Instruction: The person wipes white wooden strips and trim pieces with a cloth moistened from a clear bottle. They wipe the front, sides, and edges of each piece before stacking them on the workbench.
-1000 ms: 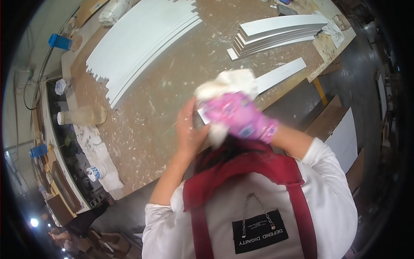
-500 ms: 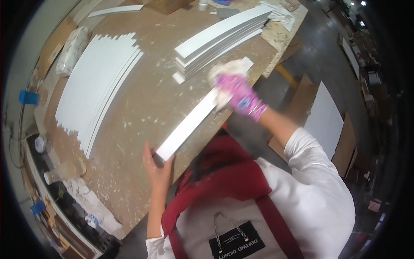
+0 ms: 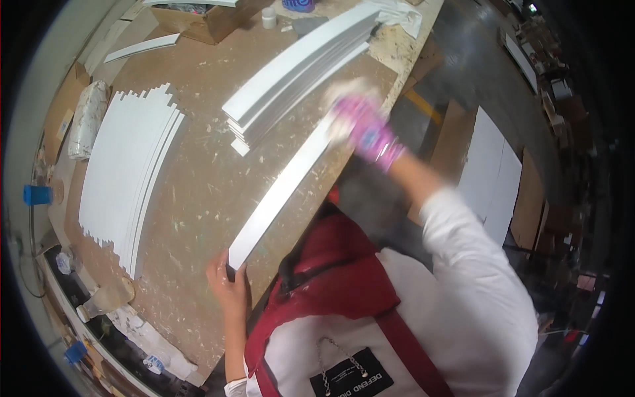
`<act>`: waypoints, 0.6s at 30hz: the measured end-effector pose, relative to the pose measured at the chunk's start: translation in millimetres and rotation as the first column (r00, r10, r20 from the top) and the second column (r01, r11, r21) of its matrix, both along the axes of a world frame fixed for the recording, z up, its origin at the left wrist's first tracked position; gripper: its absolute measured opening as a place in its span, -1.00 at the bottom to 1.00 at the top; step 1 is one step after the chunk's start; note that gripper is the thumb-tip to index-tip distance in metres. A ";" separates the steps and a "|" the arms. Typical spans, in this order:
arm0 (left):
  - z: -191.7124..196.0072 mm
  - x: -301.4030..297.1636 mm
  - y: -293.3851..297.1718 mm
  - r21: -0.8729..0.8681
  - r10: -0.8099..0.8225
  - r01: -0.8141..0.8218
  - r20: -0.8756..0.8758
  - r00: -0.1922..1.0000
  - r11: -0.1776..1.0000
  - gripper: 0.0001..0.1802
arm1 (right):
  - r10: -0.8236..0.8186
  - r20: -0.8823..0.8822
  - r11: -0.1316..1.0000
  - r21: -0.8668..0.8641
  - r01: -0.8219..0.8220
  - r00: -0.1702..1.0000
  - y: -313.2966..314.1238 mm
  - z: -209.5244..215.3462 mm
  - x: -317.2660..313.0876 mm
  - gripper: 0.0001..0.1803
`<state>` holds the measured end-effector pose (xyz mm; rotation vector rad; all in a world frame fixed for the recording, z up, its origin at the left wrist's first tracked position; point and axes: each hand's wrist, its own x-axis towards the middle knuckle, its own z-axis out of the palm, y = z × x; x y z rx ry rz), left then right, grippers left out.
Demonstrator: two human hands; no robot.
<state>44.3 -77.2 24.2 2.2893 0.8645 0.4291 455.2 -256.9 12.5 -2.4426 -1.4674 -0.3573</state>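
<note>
A long white strip (image 3: 281,192) lies slantwise along the table's near edge. My bare left hand (image 3: 228,284) holds its near end between thumb and fingers. At the far end, my right hand (image 3: 367,126), in a pink patterned glove, presses an off-white cloth (image 3: 350,92) onto the strip. Motion blurs the glove and cloth, and they hide the strip's far end. Beyond the strip is a stack of similar white strips (image 3: 297,66). Farther left, many white strips (image 3: 126,165) lie side by side with uneven ends.
The brown worktable (image 3: 192,218) is specked with white. At the back are a cardboard box (image 3: 205,23), a small white jar (image 3: 268,18) and a lone strip (image 3: 142,47). A wrapped bundle (image 3: 88,122) and a plastic bottle (image 3: 106,299) lie left. White panels (image 3: 489,172) stand right, off the table.
My gloved hand and the cloth have slid along the strip to its far end. My left fingers have closed in on the near end. The whole view has shifted.
</note>
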 end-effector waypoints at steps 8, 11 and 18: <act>-6.0 -0.2 -0.4 0.006 0.062 -0.062 0.007 0.998 0.998 -0.49 | 0.192 -0.372 0.981 0.043 -0.189 0.908 29.2 49.8 -30.4 -0.75; -7.5 -3.5 1.2 -0.003 0.054 -0.054 0.017 0.998 0.999 -0.49 | 0.097 -0.227 0.990 -0.082 -0.118 0.969 8.0 25.1 1.5 -0.72; -10.9 -6.3 1.0 0.045 0.075 -0.076 0.011 0.997 0.996 -0.51 | 0.137 -0.370 0.990 0.022 -0.139 0.919 27.7 66.7 -46.8 -0.70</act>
